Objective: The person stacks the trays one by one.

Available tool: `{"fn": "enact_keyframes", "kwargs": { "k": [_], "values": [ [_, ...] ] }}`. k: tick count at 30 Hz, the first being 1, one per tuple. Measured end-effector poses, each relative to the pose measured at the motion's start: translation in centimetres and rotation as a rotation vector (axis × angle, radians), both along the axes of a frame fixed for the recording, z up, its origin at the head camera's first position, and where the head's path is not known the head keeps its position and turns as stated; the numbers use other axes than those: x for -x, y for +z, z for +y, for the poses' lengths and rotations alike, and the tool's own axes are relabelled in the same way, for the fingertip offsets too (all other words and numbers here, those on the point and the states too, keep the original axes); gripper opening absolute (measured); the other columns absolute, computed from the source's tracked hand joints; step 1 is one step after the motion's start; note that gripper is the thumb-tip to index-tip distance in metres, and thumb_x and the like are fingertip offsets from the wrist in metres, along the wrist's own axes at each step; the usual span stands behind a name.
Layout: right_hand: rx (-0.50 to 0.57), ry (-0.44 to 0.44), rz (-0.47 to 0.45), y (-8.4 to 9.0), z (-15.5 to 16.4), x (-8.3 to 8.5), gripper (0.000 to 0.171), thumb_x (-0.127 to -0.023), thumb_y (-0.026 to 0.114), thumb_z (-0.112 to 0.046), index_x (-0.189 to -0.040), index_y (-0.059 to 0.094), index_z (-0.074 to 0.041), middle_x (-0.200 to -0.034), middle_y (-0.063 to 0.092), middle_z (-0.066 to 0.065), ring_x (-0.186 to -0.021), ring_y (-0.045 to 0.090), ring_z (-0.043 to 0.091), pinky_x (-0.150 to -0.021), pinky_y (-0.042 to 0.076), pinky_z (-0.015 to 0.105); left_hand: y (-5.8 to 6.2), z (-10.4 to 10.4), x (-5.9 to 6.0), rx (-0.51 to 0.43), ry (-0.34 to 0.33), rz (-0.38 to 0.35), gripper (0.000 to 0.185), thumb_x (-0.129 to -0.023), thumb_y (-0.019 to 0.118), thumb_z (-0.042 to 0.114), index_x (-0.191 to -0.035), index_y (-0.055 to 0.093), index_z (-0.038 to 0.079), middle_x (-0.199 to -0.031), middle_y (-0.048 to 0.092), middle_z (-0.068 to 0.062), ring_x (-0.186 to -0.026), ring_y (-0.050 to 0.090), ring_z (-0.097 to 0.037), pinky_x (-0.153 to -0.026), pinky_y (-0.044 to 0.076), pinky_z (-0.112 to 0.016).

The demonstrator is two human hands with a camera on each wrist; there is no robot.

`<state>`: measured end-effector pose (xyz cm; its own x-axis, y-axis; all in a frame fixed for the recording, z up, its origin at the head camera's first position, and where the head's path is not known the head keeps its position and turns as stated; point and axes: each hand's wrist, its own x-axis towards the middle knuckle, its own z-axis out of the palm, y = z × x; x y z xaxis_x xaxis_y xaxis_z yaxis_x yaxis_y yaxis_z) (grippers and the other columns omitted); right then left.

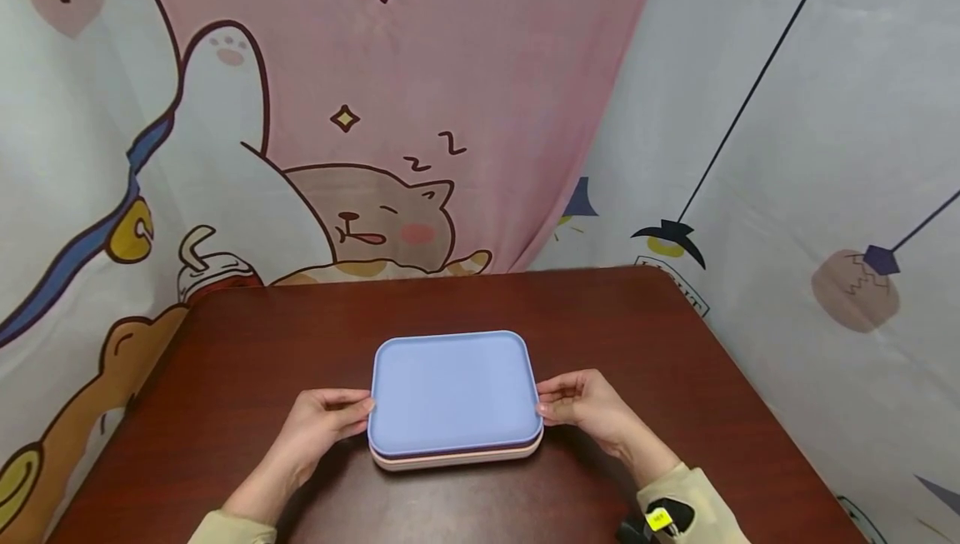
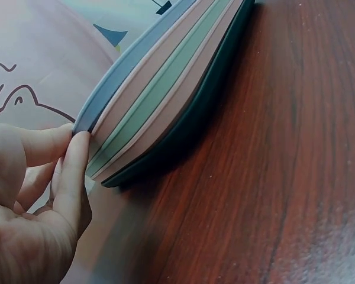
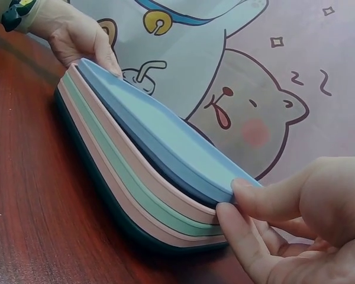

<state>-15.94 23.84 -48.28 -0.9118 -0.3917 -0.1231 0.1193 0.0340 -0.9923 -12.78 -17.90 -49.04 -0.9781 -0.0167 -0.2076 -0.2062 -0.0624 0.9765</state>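
Observation:
A stack of shallow rounded rectangular trays lies in the middle of the table, with a light blue tray point(image 1: 457, 394) on top. In the left wrist view, the layers under it are pink, a green tray point(image 2: 165, 83), pink again, and a dark green tray point(image 2: 195, 124) at the bottom. My left hand point(image 1: 315, 427) pinches the blue tray's left edge between thumb and fingers. At the opposite edge, my right hand point(image 1: 588, 411) pinches it the same way. A dark gap shows between the blue tray and the pink tray point(image 3: 148, 180) beneath.
The stack rests on a dark red-brown wooden table point(image 1: 285, 336). Behind the table hangs a cloth point(image 1: 480, 69) printed with cartoon animals. A black device with a yellow tag point(image 1: 658, 519) is worn at the right sleeve.

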Motion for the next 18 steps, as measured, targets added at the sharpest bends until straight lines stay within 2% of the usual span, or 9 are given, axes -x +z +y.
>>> {"fn": "enact_keyframes", "kwargs": {
  "k": [5, 11, 18],
  "values": [
    [-0.012, -0.027, 0.000, -0.17, 0.01, -0.26, 0.041, -0.090, 0.077, 0.009, -0.123, 0.061, 0.026, -0.100, 0.075, 0.022, -0.085, 0.074, 0.016, -0.078, 0.066, 0.036, -0.18, 0.23, 0.02, -0.019, 0.013, -0.004, 0.031, -0.093, 0.076, -0.007, -0.119, 0.068, -0.020, -0.103, 0.075, -0.019, -0.086, 0.074, -0.018, -0.081, 0.065, -0.034],
    [0.024, -0.040, 0.004, -0.61, 0.01, -0.60, 0.038, -0.092, 0.074, 0.011, -0.123, 0.059, 0.029, -0.101, 0.075, 0.023, -0.083, 0.074, 0.015, -0.077, 0.066, 0.033, -0.18, 0.42, -0.09, -0.021, 0.030, -0.005, 0.031, -0.093, 0.076, -0.007, -0.120, 0.068, -0.020, -0.104, 0.075, -0.019, -0.087, 0.074, -0.018, -0.082, 0.065, -0.033],
    [0.025, -0.064, -0.009, -0.88, -0.13, -0.94, 0.037, -0.091, 0.076, 0.011, -0.122, 0.062, 0.026, -0.100, 0.075, 0.020, -0.082, 0.074, 0.015, -0.077, 0.066, 0.034, -0.19, 0.27, -0.69, -0.011, 0.032, -0.019, 0.032, -0.094, 0.077, -0.004, -0.122, 0.068, -0.019, -0.105, 0.075, -0.017, -0.089, 0.073, -0.017, -0.082, 0.065, -0.033]
  ]
}}
